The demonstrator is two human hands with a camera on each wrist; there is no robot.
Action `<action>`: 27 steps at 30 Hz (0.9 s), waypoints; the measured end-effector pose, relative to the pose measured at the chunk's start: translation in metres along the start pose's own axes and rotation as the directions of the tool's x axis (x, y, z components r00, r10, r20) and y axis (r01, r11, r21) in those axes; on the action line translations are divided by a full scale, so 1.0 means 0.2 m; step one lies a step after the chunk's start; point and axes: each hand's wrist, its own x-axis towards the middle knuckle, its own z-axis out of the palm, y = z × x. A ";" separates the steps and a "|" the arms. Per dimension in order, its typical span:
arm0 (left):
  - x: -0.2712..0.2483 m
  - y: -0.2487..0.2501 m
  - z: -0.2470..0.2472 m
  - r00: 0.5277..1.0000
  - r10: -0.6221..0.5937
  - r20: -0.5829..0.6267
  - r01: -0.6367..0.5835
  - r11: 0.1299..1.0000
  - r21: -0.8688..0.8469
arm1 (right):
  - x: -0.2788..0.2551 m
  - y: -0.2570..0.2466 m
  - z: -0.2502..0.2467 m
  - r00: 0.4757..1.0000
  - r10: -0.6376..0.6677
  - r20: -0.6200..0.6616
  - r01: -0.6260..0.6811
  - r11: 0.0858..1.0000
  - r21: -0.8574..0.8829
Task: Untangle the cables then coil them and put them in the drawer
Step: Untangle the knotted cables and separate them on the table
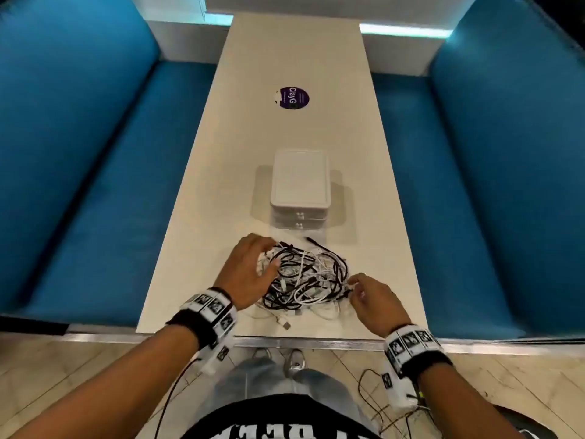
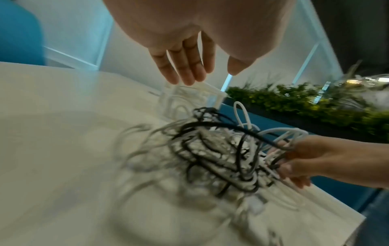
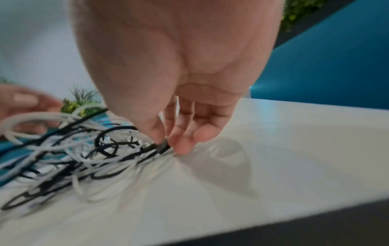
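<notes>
A tangle of black and white cables (image 1: 305, 278) lies on the white table (image 1: 285, 128) near its front edge. My left hand (image 1: 250, 267) hovers over the pile's left side with straight, spread fingers (image 2: 185, 66) and holds nothing. At the pile's right edge my right hand (image 1: 364, 291) pinches a black cable end (image 3: 162, 147) between thumb and fingers. A white drawer unit (image 1: 300, 185) with stacked closed drawers stands just behind the pile. In the left wrist view the cables (image 2: 221, 153) are blurred.
Blue benches (image 1: 79, 185) run along both sides of the table. A round purple sticker (image 1: 292, 98) sits farther back on the tabletop. A loose USB plug (image 1: 286, 325) points toward the front edge. Green plants (image 2: 294, 103) stand behind the right bench.
</notes>
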 end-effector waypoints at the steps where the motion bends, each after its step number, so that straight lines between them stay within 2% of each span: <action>1: 0.05 0.05 0.04 0.998 0.055 0.028 -0.056 0.998 0.022 | 0.03 0.00 0.00 1.000 -0.009 0.008 0.009 0.999 -0.037; 2: 0.09 0.12 0.07 0.995 0.073 0.066 -0.077 0.994 0.072 | 0.05 -0.02 -0.01 1.000 0.010 0.028 -0.008 0.996 -0.084; 4: 0.15 0.24 0.15 0.979 0.166 0.115 -0.174 0.983 0.061 | 0.08 -0.04 -0.01 0.998 0.044 0.047 -0.040 0.997 -0.073; 7: 0.19 0.30 0.31 0.903 0.364 0.229 -0.383 0.923 0.043 | 0.11 -0.05 -0.02 1.000 0.006 0.021 -0.005 0.998 -0.056; 9: 0.20 0.29 0.40 0.824 0.384 0.416 -0.463 0.880 0.106 | 0.13 -0.06 -0.03 1.000 0.003 0.020 -0.002 1.000 -0.030; 11: 0.19 0.27 0.45 0.780 0.328 0.534 -0.499 0.840 0.214 | 0.15 -0.06 -0.04 0.999 0.043 0.020 -0.045 0.996 0.075; 17: 0.17 0.14 0.46 0.809 0.236 0.538 -0.492 0.772 0.402 | 0.20 -0.07 -0.08 0.986 0.055 0.159 -0.092 0.967 0.236; 21: 0.17 0.15 0.46 0.852 0.221 0.474 -0.455 0.761 0.462 | 0.25 -0.13 -0.20 0.969 0.020 0.246 -0.100 0.943 0.318; 24: 0.17 0.16 0.46 0.879 0.173 0.444 -0.406 0.760 0.508 | 0.30 -0.16 -0.29 0.978 -0.011 0.211 -0.064 0.936 0.346; 27: 0.18 0.15 0.44 0.897 0.107 0.429 -0.350 0.764 0.542 | 0.35 -0.19 -0.36 0.992 -0.015 0.123 -0.046 0.877 0.479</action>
